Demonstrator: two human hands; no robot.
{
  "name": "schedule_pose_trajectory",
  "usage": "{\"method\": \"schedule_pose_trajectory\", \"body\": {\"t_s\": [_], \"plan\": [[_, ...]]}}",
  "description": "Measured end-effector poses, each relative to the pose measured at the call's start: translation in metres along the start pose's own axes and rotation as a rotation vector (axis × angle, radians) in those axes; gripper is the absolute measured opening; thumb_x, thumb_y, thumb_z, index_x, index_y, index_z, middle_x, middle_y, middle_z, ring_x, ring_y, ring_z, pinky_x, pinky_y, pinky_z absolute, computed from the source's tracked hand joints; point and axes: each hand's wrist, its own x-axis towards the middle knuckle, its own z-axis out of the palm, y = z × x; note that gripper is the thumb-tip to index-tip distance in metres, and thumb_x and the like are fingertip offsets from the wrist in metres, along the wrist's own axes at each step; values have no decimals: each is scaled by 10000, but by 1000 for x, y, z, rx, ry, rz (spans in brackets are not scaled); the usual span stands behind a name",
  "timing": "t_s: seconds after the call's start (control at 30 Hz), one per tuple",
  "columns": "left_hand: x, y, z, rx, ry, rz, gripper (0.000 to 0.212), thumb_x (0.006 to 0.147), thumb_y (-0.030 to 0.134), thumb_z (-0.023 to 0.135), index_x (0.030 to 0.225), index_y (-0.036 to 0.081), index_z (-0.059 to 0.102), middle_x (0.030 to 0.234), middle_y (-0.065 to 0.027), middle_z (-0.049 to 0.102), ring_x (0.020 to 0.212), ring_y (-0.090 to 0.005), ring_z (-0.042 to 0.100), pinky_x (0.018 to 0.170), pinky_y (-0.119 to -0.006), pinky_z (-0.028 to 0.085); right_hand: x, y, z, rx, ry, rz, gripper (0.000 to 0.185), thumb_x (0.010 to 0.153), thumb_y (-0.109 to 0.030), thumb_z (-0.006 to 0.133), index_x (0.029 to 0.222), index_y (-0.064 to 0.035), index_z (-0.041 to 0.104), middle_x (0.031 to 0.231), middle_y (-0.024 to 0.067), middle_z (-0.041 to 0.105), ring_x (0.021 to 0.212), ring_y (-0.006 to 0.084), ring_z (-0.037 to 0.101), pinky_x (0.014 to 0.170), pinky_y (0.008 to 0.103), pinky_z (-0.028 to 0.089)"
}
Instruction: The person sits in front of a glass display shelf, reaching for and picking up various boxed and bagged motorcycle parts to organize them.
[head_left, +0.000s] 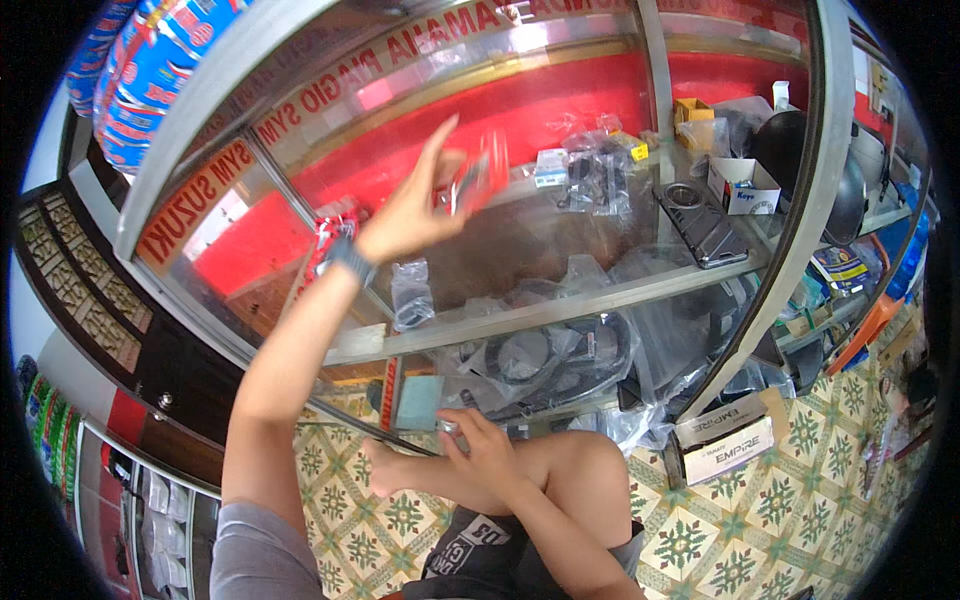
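My left hand (420, 199), with a dark watch (350, 262) on its wrist, is raised inside the glass display case. Between its thumb and fingers is a red and clear packet (484, 176), blurred by motion. Below it, a clear plastic bag (412, 296) lies near the left end of the upper glass shelf (510, 255). My right hand (480, 454) is low, over my bent leg, its fingers curled around a small shiny item (448, 427) that I cannot make out. Close by stands a pale blue-green box (418, 402) on the lower shelf.
Bagged parts (592, 180), a dark phone (701, 225) and a white open box (742, 186) sit on the upper shelf. Black parts in plastic (555, 352) fill the lower one. A metal frame post (780, 262) rises at right, near a carton (727, 450) on the tiled floor.
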Motion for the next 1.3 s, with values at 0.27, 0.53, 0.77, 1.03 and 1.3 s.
{"method": "schedule_pose_trajectory", "body": {"t_s": [0.27, 0.53, 0.77, 1.03, 1.3], "plan": [[-187, 108, -18, 376, 75, 37, 1160, 777, 13, 737, 1558, 215, -96, 1355, -205, 543, 1283, -387, 511, 1069, -508, 397, -5, -1, 3, -15, 41, -35, 293, 854, -89, 671, 1145, -85, 631, 977, 124, 650, 788, 307, 664, 708, 410, 533], [-341, 138, 102, -1186, 1032, -837, 696, 942, 319, 547, 1534, 149, 223, 1461, -96, 414, 1250, -272, 520, 1041, -427, 451, 62, -57, -39, -451, 336, -356, 216, 816, -76, 715, 1024, -51, 661, 826, 87, 650, 649, 270, 582, 618, 398, 436], [-383, 144, 154, -1622, 788, -1074, 427, 970, 431, 497, 1212, 82, 543, 1110, -98, 654, 1055, -231, 624, 863, -356, 502, 188, -88, -26, -947, -6, 63, 381, 819, -388, 741, 947, -30, 720, 947, 163, 695, 922, 332, 665, 812, 437, 512], [-382, 128, 136, -1671, 946, -1044, 420, 956, 445, 524, 1155, 77, 566, 1030, -88, 648, 955, -218, 614, 832, -338, 495, 198, -85, 14, -950, -141, 44, 579, 768, -396, 799, 1155, -2, 625, 1002, 211, 703, 937, 357, 691, 842, 440, 538], [-367, 118, 110, -1761, 1294, -1011, 395, 897, 398, 638, 1099, 78, 527, 1090, -188, 573, 968, -306, 593, 809, -366, 498, 105, -86, 18, 377, -289, 203, 391, 924, -120, 678, 1270, -44, 513, 1035, 99, 679, 760, 200, 696, 579, 365, 539]]}}
